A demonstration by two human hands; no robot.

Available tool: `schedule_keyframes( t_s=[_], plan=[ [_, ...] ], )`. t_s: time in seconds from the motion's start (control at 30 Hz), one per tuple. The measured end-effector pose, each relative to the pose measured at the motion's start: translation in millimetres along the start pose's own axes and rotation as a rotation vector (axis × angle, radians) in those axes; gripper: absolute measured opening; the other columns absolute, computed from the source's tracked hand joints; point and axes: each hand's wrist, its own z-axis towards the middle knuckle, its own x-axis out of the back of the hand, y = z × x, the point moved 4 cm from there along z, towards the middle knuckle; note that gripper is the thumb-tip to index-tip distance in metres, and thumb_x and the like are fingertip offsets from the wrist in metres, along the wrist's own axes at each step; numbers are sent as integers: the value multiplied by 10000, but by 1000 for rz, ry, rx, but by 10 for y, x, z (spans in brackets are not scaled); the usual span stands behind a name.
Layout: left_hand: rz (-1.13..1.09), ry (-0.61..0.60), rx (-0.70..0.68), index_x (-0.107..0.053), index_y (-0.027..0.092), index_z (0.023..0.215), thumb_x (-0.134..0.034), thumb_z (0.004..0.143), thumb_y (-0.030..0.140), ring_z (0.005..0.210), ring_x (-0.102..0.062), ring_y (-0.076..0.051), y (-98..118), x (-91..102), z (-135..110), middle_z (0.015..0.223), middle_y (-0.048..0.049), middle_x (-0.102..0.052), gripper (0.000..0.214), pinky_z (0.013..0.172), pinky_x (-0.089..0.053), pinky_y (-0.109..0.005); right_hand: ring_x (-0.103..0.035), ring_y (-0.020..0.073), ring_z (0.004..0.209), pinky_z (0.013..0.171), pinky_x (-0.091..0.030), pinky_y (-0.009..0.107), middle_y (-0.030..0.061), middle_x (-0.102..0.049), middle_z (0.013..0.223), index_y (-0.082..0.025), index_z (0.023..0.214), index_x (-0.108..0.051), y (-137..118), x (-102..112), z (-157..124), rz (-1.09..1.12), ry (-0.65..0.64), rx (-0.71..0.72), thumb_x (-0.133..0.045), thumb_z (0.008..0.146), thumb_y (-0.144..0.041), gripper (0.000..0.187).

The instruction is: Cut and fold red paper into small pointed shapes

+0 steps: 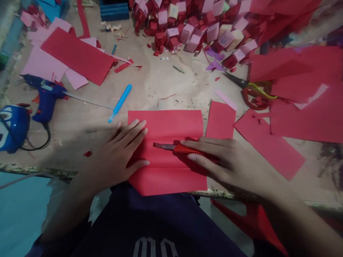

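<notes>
A folded red paper sheet (pixel 171 125) lies at the near table edge, hanging slightly over it. My left hand (pixel 118 153) rests flat on the sheet's left side, fingers stretched out and together. My right hand (pixel 227 160) grips a red utility knife (pixel 184 149). Its blade (pixel 160 145) points left and touches the middle of the sheet along a fold line.
A blue glue gun (pixel 45 94) and a light blue pen-like tool (pixel 120 102) lie to the left. Red-handled scissors (pixel 252 91) sit at the right among red paper sheets (pixel 305 110). A pile of small red and pink paper boxes (pixel 198 28) fills the back. More red and pink sheets (pixel 75 55) lie at back left.
</notes>
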Motion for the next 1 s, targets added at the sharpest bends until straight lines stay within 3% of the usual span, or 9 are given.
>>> schedule_keyframes(
  t_s=[0.17,0.33,0.53,0.7,0.87,1.0],
  plan=[
    [-2,-5,-19,-273,70,1666,-510,1050,538,1638,-272,-342,-30,-29,0,1747,-195,-311,809,1359,-172,-527,-817,257,1001,893,-664,370,20,-818,1226,-328,1310,-776,98,-13,84,51,-6,-16,-588,1051,-294,322],
    [-18,-28,-5,-200,82,1694,-500,1046,534,1639,-266,-354,-29,-28,8,1752,-187,-300,845,1360,-167,-553,-818,237,928,803,-656,326,27,-829,1155,-317,1334,-759,207,-52,122,86,-38,-4,-590,1056,-307,326],
    [-84,-64,49,-215,148,1705,-524,1035,502,1617,-312,-385,-17,-31,4,1756,-164,-301,819,1348,-198,-585,-802,270,1050,838,-663,367,23,-819,1205,-358,1386,-721,300,-88,99,73,-41,7,-607,1045,-299,365],
    [-93,-63,58,-189,155,1715,-541,1022,497,1619,-308,-379,-29,-30,4,1765,-141,-284,849,1352,-197,-581,-809,254,945,714,-637,347,40,-821,1179,-351,1416,-699,346,-82,57,9,-41,5,-592,1058,-333,374],
    [-69,-54,43,-143,135,1722,-531,1026,497,1638,-265,-348,-36,-39,-4,1776,-129,-253,875,1369,-149,-538,-780,204,743,508,-521,295,56,-828,1028,-275,1392,-718,313,-24,59,-109,-49,87,-540,1080,-352,368],
    [-73,-54,66,-141,151,1724,-528,1034,499,1628,-289,-365,-28,-35,-8,1773,-130,-263,864,1361,-166,-560,-795,208,808,514,-513,306,52,-835,1081,-289,1373,-728,297,16,46,-134,-39,96,-508,1091,-334,360]
  ],
)
